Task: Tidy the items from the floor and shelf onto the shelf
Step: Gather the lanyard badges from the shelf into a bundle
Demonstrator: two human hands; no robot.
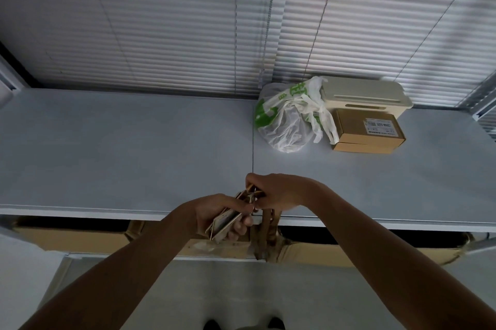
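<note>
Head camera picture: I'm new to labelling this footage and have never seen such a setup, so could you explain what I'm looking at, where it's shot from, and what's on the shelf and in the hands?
There is no machine here. A person wears a wide-angle camera on the head, looking forward and down, so both bare arms reach into the picture from below. The wide lens bends straight lines.

The pale surface is the top of a shelf, with window blinds behind it. At its back right sit three things close together: a knotted white and green plastic bag, a cream plastic box and, in front of that, a brown cardboard box with a label.

At the shelf's front edge, the left hand grips a thin stack of flat brown pieces, probably cardboard. The right hand is closed on its upper end. Brown strips hang below; what they are is unclear.
</note>
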